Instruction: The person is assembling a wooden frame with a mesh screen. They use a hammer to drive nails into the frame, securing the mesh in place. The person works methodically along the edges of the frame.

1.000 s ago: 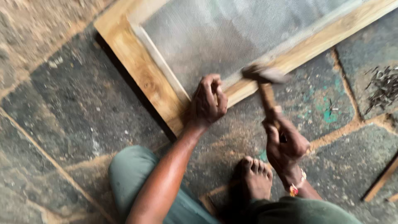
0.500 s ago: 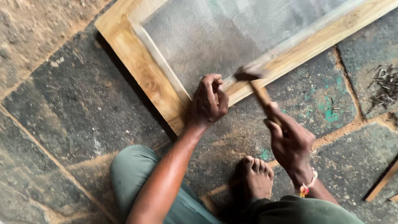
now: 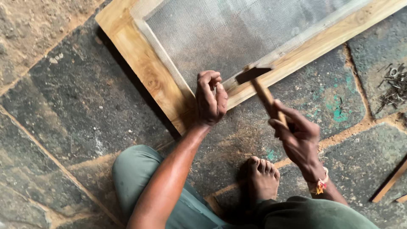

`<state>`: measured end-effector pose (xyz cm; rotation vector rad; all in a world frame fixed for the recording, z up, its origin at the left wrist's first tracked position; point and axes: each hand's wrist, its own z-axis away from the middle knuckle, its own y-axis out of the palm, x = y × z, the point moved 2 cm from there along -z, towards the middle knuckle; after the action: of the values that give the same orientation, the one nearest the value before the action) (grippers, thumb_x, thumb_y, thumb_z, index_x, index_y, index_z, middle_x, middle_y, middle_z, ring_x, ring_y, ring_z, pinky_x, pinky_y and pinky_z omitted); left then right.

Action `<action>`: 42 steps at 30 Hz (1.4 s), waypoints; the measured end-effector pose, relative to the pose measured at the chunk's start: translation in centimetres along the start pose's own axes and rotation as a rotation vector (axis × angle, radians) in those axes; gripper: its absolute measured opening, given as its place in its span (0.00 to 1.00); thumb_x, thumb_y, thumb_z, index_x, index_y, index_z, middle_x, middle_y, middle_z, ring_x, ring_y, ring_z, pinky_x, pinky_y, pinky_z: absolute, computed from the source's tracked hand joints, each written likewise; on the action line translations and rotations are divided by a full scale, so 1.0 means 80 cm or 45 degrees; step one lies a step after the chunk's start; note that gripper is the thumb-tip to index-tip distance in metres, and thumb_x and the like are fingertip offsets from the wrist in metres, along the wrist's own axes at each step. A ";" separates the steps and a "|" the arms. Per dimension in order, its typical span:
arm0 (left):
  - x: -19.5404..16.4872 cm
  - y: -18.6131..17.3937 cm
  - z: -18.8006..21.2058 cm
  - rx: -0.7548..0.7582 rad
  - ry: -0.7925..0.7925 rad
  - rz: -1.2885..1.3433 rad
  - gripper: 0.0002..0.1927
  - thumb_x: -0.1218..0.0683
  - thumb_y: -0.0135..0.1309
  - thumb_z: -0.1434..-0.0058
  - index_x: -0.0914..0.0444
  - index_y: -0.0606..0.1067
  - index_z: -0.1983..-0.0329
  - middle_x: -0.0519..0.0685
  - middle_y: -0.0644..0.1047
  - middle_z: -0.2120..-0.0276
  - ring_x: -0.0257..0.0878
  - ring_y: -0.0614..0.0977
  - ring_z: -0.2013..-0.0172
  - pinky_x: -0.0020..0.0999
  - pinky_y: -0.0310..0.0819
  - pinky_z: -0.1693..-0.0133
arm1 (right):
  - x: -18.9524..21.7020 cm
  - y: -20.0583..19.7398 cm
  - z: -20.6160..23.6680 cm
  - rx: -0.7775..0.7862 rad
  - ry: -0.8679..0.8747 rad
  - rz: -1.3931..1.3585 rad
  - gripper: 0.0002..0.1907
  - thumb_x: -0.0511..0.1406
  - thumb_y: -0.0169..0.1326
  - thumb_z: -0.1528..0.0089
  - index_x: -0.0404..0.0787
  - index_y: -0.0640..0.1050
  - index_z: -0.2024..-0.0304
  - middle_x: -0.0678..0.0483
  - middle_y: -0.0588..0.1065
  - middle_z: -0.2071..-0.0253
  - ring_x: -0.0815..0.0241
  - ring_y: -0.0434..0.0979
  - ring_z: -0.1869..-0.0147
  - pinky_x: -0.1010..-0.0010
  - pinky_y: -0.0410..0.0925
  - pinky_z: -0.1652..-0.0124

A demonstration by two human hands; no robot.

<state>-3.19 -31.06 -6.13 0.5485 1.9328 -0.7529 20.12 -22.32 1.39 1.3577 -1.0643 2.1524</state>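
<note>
The fingers [image 3: 214, 82] of the left hand [image 3: 210, 101] are curled in tight, pinched together at the tips. What they pinch is too small to see. This hand rests on the wooden frame [image 3: 146, 70], near its corner, right at the edge of the grey wire mesh [image 3: 237, 29].

The right hand [image 3: 299, 138] has its fingers wrapped around the wooden handle of a hammer [image 3: 260, 85]. The dark hammer head is just above the frame's lower bar, very close to the left hand's fingertips. A bright thread band [image 3: 320, 184] sits on the right wrist.

The frame lies flat on a floor of dark stone slabs [image 3: 63, 106], and the mesh is stretched over the inside of it. A bare foot [image 3: 263, 178] rests on the stone between the two arms. A knee in green trousers [image 3: 135, 169] is bent under the left arm. A small pile of nails [image 3: 392, 87] lies on the stone far off to the right, well apart from the hands.
</note>
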 end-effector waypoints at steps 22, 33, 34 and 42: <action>-0.014 -0.011 -0.004 -0.005 -0.101 0.000 0.16 0.60 0.43 0.30 0.67 0.62 0.40 0.56 0.68 0.50 0.41 0.72 0.57 0.36 0.72 0.52 | 0.023 0.020 0.006 -0.208 -0.678 0.904 0.20 0.25 0.65 0.39 0.41 0.81 0.44 0.43 0.82 0.55 0.55 0.82 0.63 0.68 0.72 0.69; -0.021 -0.013 -0.004 0.007 -0.117 -0.008 0.15 0.59 0.43 0.30 0.66 0.63 0.41 0.55 0.68 0.50 0.41 0.72 0.56 0.37 0.73 0.52 | 0.003 0.018 0.031 -0.299 -0.470 0.557 0.21 0.27 0.63 0.36 0.41 0.77 0.41 0.42 0.81 0.51 0.53 0.84 0.54 0.68 0.75 0.58; -0.018 -0.011 -0.006 0.011 -0.106 -0.019 0.15 0.59 0.43 0.29 0.65 0.63 0.41 0.54 0.68 0.50 0.40 0.73 0.56 0.37 0.73 0.52 | -0.005 0.017 0.042 -0.297 -0.288 0.304 0.22 0.27 0.62 0.36 0.41 0.76 0.39 0.44 0.81 0.53 0.57 0.83 0.57 0.70 0.75 0.61; -0.020 -0.009 -0.008 0.026 -0.174 0.009 0.16 0.60 0.46 0.29 0.66 0.62 0.40 0.55 0.66 0.48 0.39 0.72 0.54 0.33 0.73 0.52 | -0.075 -0.013 0.086 -0.315 0.535 -0.495 0.23 0.29 0.61 0.37 0.41 0.78 0.39 0.50 0.80 0.63 0.68 0.77 0.65 0.77 0.69 0.69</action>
<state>-3.34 -31.25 -4.26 0.5034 1.7983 -0.7860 27.66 -26.49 -1.82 0.8618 -0.7904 1.8334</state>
